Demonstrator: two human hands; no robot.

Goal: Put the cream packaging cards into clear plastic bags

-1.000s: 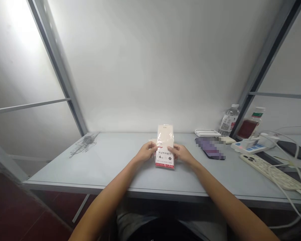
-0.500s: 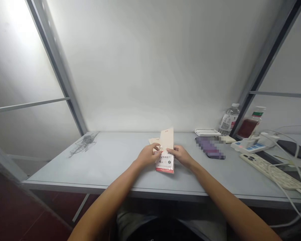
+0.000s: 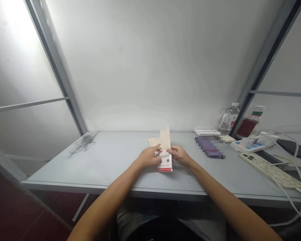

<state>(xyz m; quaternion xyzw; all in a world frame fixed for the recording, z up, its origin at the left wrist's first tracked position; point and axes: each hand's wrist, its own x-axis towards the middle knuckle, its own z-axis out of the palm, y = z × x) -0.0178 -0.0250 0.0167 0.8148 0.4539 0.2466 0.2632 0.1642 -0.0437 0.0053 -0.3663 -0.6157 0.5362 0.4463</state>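
Note:
Between my hands, over the middle of the desk, is a ruler set packet (image 3: 165, 164), a flat clear sleeve with a red bottom band and Chinese print. A tall beige card (image 3: 165, 137) rises from its top. Behind it to the left, more beige cards (image 3: 155, 142) fan out, their lower parts hidden. My left hand (image 3: 150, 155) is closed on the packet's left side, its thumb across the front. My right hand (image 3: 179, 155) pinches the right edge near the base of the tall card.
A grey desk (image 3: 110, 157) backs onto a white panel. At right lie a purple phone-like item (image 3: 210, 147), a white box (image 3: 207, 132), a water bottle (image 3: 228, 118), a power strip (image 3: 248, 145) with cables, and a patterned phone case (image 3: 273, 170). A dark sketch (image 3: 84, 144) marks the left.
The packet and its tall card have shifted slightly left and turned a little. More of the beige cards behind show, fanned to the left. Both hands keep their hold.

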